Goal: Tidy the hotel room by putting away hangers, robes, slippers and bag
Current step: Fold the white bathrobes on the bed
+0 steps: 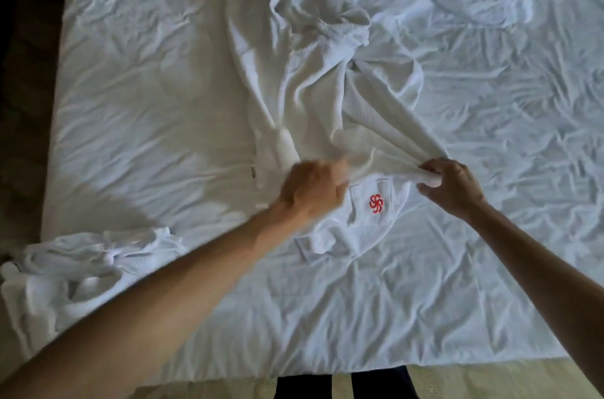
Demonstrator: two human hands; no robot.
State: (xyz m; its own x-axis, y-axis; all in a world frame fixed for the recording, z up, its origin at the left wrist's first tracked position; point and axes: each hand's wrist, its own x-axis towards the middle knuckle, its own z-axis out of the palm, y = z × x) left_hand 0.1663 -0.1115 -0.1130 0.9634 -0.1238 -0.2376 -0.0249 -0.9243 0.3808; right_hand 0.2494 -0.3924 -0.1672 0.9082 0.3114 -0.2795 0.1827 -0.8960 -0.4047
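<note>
A white waffle robe [327, 81] lies crumpled in the middle of the bed, its chest pocket with a red pinwheel logo [376, 203] facing up near me. My right hand [452, 189] is shut on a bunched edge of the robe just right of the pocket. My left hand [312, 189] is blurred and rests on the robe left of the logo, fingers curled into the fabric. A second white robe [88, 264] lies in a heap at the bed's near left corner.
The bed [490, 300] is covered by a wrinkled white sheet. Dark floor runs along its left side. A tan carpet strip and my dark trouser legs [346, 385] show at the bottom edge.
</note>
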